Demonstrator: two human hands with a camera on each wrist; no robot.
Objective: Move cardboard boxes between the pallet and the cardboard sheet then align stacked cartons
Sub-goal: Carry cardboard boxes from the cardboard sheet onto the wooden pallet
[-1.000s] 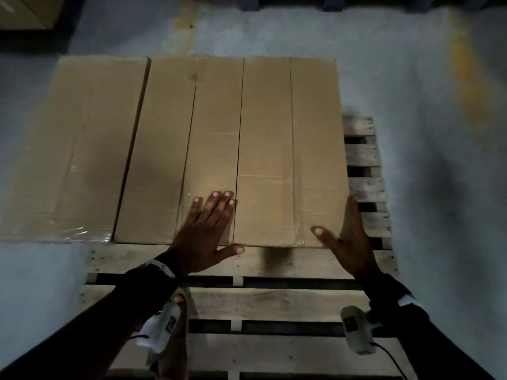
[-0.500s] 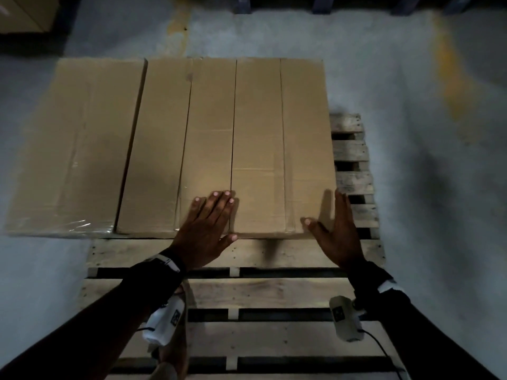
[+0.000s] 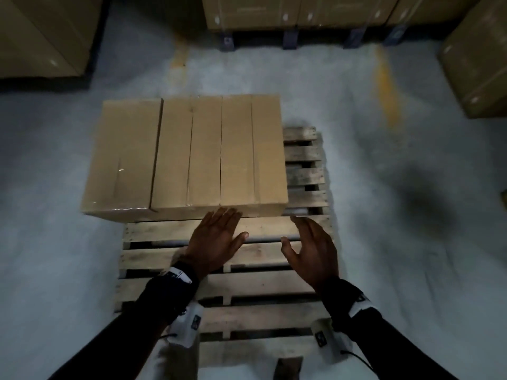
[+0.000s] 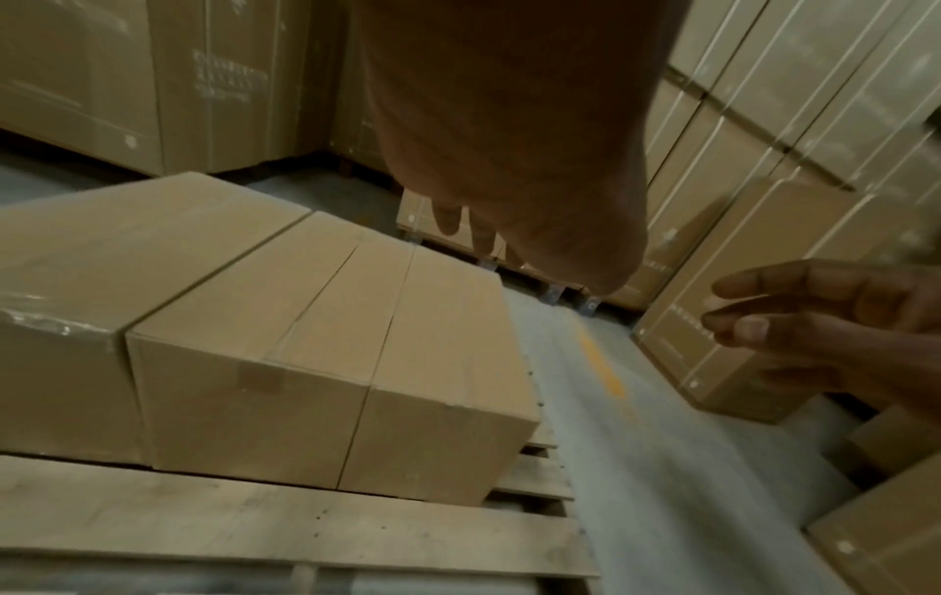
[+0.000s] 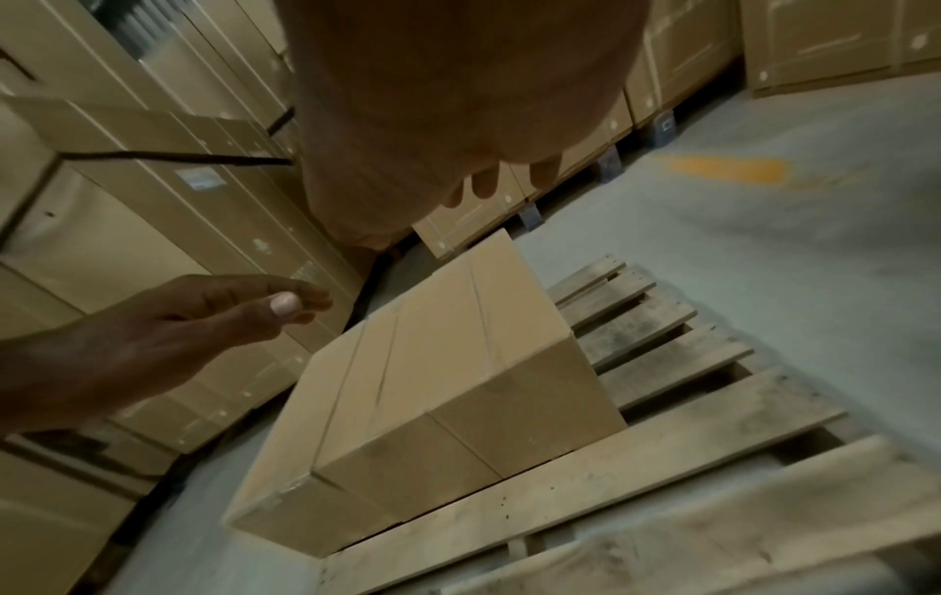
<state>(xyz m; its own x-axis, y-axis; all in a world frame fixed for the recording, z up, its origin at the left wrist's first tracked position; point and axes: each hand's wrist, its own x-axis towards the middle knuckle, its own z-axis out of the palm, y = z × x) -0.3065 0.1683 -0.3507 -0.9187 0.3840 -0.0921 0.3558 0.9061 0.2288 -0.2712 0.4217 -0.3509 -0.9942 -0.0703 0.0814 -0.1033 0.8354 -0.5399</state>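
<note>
Brown cardboard boxes [image 3: 219, 154] lie side by side in one flat row on the far part of a wooden pallet [image 3: 219, 283]. The leftmost box [image 3: 123, 160], with shiny tape, overhangs the pallet's left edge. My left hand [image 3: 216, 239] hovers over the pallet slats just before the row's near face, fingers straight, holding nothing. My right hand [image 3: 310, 248] hovers to the right of it, fingers spread, empty, off the boxes. The left wrist view shows the boxes' near faces [image 4: 331, 402] and the right hand [image 4: 814, 330]. The right wrist view shows the row [image 5: 448, 362] and the left hand [image 5: 178, 334].
Tall wrapped stacks of cartons stand at the back on blue pallet feet [image 3: 301, 12], at the far left [image 3: 41, 37] and at the right [image 3: 477, 64]. Grey floor with orange marks [image 3: 384, 78] lies between them and the pallet. The pallet's near slats [image 3: 260, 319] are bare.
Both hands have come off the boxes and drawn back over the pallet slats. The head view has pulled up and back, so the surrounding carton stacks now show.
</note>
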